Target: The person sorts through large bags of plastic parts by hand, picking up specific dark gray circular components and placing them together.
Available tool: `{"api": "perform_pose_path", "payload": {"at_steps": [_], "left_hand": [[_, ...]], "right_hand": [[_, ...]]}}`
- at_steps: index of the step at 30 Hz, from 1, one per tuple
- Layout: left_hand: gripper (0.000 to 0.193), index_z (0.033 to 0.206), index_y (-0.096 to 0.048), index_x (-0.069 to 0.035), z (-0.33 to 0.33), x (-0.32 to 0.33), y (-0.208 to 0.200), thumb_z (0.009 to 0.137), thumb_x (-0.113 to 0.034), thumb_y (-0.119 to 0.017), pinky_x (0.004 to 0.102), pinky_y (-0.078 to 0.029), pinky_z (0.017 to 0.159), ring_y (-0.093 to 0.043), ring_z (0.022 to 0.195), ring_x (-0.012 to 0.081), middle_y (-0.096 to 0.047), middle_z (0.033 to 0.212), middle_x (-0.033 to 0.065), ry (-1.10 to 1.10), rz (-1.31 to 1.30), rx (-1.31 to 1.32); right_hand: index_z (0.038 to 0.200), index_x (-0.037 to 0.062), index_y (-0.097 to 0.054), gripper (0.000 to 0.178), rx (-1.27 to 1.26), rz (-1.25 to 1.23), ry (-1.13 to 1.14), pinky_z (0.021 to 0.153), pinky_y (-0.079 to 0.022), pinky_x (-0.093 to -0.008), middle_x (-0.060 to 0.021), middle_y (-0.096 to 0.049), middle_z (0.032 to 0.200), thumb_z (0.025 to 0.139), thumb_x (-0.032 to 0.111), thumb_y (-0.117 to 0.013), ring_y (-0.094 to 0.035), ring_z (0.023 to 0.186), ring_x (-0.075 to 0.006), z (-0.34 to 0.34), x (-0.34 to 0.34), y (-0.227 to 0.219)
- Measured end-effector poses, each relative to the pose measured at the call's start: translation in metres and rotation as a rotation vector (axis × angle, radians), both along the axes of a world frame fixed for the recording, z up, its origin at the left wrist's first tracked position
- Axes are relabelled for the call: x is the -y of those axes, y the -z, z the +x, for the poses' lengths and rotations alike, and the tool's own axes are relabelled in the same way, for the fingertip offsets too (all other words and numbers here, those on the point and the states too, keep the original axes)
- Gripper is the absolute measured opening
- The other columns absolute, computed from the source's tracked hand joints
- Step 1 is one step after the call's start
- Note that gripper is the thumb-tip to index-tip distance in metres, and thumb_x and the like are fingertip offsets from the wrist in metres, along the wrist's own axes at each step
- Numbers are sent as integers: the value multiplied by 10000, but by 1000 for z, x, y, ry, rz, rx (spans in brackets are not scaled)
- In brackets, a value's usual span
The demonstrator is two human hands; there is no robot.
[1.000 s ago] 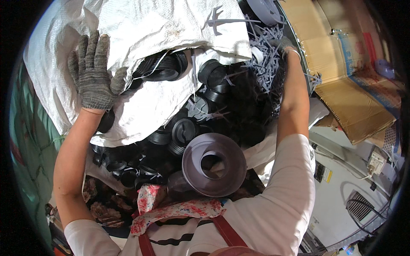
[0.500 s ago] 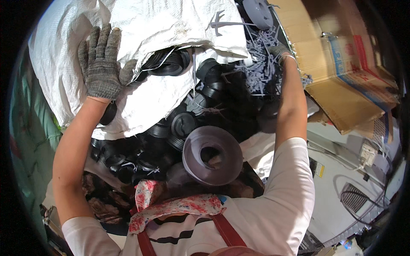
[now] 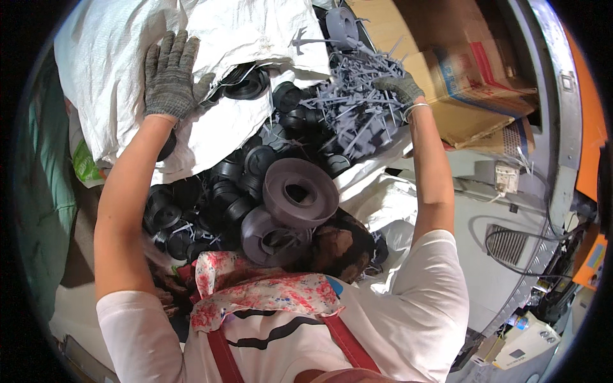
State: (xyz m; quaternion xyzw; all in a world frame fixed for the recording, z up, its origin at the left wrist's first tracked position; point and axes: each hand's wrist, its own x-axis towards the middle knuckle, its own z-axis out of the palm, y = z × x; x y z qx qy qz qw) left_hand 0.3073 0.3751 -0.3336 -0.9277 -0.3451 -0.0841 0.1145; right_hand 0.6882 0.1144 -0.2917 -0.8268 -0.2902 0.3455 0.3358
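**A:** Head view, item one?

**B:** Left hand (image 3: 169, 76), in a grey knit glove, fingers spread wide and laid flat on the white woven sack (image 3: 128, 57). It grips nothing; the palm presses the cloth.

**A:** Beside that hand?

**B:** Just past its thumb side, a stack of black plastic rings (image 3: 246, 83) shows in a gap between folds of the sack. Below the wrist, along the forearm, a heap of black round caps (image 3: 217, 191), touching one another, spilling down toward the body.

**A:** Item two?

**B:** Right hand (image 3: 397, 86), also in a grey glove, sunk into a tangle of grey plastic sprue sticks (image 3: 357, 108). The fingers curl among the sticks; whether they close on any I cannot tell, as the sticks cover the fingertips.

**A:** Around the right hand?

**B:** Above it and toward the left hand, a grey flanged disc (image 3: 341, 22) rests atop the sticks. On its outer side, flattened cardboard boxes (image 3: 466, 96), near the wrist but apart from it. Under the forearm, more white sack cloth.

**A:** Between the two arms?

**B:** One large grey plastic spool (image 3: 300, 195), flange tilted up with an open centre hole; a second grey spool (image 3: 268, 236) just below it, touching, nearer the chest. Both lie on the black caps.

**A:** Farther out?

**B:** Beyond the right elbow, a grey machine housing (image 3: 511, 242) with a vent grille and black cable. At the chest, a floral cloth (image 3: 255, 290) over a white shirt.
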Motion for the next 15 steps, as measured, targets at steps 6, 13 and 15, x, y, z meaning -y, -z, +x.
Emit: {"api": "perform_pose_path", "payload": {"at_steps": [6,13,15], "left_hand": [[676,1347,-328,-109,-3,-3,3,808,-489,-471,449,-71,1084,-197,1328,268,-265,1419,112,37,1,79],[646,1346,-333,-109,-6,1,-3,824,-468,-458,432,-94,1086,-200,1330,263,-263,1423,113,8,17,16],[642,1346,-333,-108,-3,2,-2,826,-464,-456,431,-94,1086,-200,1330,262,-263,1422,115,12,18,18]], "right_hand": [[1106,5,-571,519,-254,332,77,748,-502,-270,-94,-648,922,611,12,-725,-625,792,-155,-54,38,-69],[1162,69,-542,552,-12,82,136,956,-377,-361,-68,-543,1204,633,76,-701,-484,1123,-217,-161,210,-180],[1195,82,-506,581,61,-197,168,938,-400,-374,-83,-534,1213,654,176,-696,-495,1117,-249,-180,298,-152]]}}
